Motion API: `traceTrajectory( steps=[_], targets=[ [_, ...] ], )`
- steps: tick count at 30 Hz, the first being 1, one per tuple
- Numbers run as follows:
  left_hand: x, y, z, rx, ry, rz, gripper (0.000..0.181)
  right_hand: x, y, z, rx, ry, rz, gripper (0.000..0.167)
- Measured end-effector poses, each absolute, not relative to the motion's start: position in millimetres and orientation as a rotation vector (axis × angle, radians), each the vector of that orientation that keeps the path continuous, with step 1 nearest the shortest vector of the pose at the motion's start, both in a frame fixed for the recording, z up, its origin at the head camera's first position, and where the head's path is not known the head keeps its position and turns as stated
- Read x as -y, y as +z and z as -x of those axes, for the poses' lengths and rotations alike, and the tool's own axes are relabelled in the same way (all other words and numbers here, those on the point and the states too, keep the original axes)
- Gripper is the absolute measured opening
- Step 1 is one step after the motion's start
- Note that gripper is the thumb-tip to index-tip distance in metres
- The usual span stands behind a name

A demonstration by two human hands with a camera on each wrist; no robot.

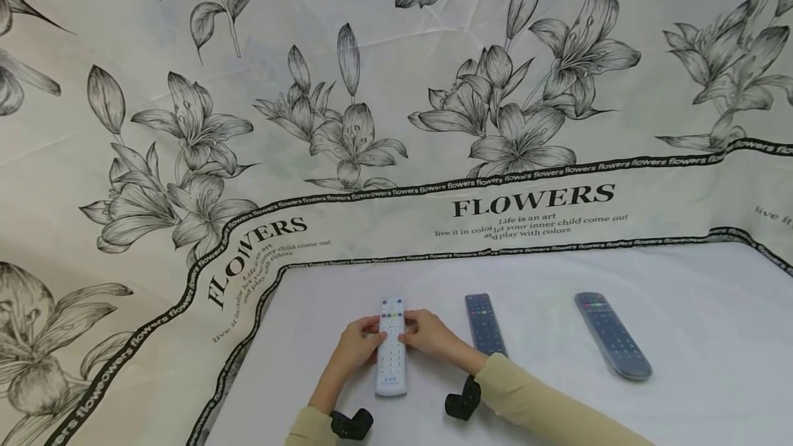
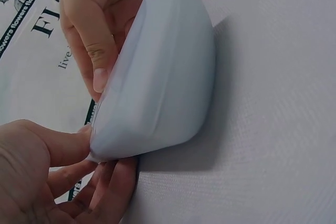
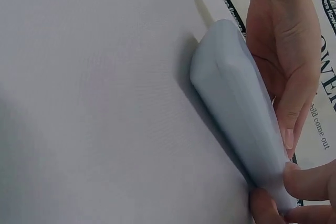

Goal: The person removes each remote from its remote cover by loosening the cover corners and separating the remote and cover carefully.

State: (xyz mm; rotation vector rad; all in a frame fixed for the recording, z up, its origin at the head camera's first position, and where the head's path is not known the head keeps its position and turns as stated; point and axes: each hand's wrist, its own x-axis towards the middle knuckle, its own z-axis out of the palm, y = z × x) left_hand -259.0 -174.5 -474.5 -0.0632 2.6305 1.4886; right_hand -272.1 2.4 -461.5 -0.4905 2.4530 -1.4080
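Here's the white remote control, front and centre over the white tabletop, button face up, its long body pointing away from the person, a row of coloured buttons near the far end. Both wrist views catch its smooth pale shell and a shadow beside it; whether its underside touches the surface, I can't tell.

Now the hands! The left hand has the left edge, thumb against the near face and fingers curled in beneath, a clear pinch. Over on the other side, the right hand matches it, pinching the right edge between thumb and fingers, a little toward the far end. Two hands, one remote, facing each other across it.

Just outside the grip, a black wrist device sits at each wrist, the left one and the right one, with beige sleeves behind them.

Out to the right lies a slim dark remote, its near end partly hidden by the right forearm. Farther right, well apart, a second dark remote lies slanted, rounded at the near end.

And beyond it all rises the flower-printed cloth, black-banded, lettered "FLOWERS", covered in grey lilies.
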Motion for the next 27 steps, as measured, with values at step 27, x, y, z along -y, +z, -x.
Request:
traceTrajectory(
  steps=[27],
  targets=[
    [161, -468, 246, -2.852, 1.424, 0.148, 0.038, 4, -464, 257, -2.366, -1.731, 0.269, 0.045]
  ],
)
